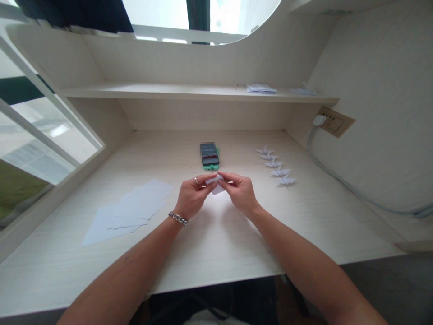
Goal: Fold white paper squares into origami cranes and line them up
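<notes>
Between my two hands, above the middle of the desk, is a small folded piece of white paper (pixel 218 188). My left hand (pixel 193 195) pinches its left side between thumb and fingers; a ring and a chain bracelet show on this hand and wrist. From the other side my right hand (pixel 241 192) pinches the paper too, and the fingertips of both hands almost meet at its top. The fingers hide part of the folds. Several folded white paper cranes (pixel 280 172) stand in a slanting row to the right. Loose white paper sheets (pixel 135 203) lie overlapping at the left.
A phone (pixel 209 155) with a green edge lies just beyond my hands. Folded papers (pixel 261 88) rest on the shelf (pixel 176 91) at the back. At the right wall, a white plug sits in a socket (pixel 334 122), and its grey cable (pixel 348 180) runs down along the desk's side.
</notes>
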Demonstrator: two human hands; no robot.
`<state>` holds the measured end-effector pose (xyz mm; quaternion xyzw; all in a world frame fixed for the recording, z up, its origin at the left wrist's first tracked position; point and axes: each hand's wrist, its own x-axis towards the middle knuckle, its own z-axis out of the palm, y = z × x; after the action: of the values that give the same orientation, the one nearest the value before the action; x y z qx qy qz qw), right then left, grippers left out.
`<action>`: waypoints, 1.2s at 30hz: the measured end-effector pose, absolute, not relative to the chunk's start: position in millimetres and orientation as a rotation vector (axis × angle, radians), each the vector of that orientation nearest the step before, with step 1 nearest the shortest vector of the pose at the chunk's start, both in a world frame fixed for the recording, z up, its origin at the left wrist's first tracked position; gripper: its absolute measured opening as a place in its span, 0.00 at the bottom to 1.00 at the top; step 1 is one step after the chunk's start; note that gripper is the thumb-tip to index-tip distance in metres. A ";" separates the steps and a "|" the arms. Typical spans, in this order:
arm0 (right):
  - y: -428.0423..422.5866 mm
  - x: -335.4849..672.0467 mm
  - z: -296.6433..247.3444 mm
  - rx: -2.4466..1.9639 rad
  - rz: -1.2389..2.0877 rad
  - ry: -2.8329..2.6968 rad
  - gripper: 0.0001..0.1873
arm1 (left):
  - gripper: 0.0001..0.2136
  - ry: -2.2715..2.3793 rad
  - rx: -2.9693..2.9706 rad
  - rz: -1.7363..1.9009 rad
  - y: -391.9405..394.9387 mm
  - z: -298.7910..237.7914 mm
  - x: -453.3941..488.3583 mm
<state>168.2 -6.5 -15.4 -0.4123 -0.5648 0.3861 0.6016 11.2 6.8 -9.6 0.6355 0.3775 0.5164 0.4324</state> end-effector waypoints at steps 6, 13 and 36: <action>-7.3 169.9 -13.3 -0.950 0.781 -1.415 0.15 | 0.14 0.978 1.604 1.314 6.3 -11.9 12.5; -8.0 166.6 -13.2 -0.992 0.832 -1.304 0.15 | 0.12 0.920 1.497 1.321 5.9 -10.9 14.5; 2.3 167.7 -20.0 -0.984 1.131 -1.159 0.17 | 0.15 0.910 1.407 1.267 3.3 -8.1 17.8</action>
<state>167.7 2.3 -20.0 -0.4218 -0.4965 0.4844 0.5839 17.8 3.3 -8.1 0.5811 0.3758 0.5232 0.4973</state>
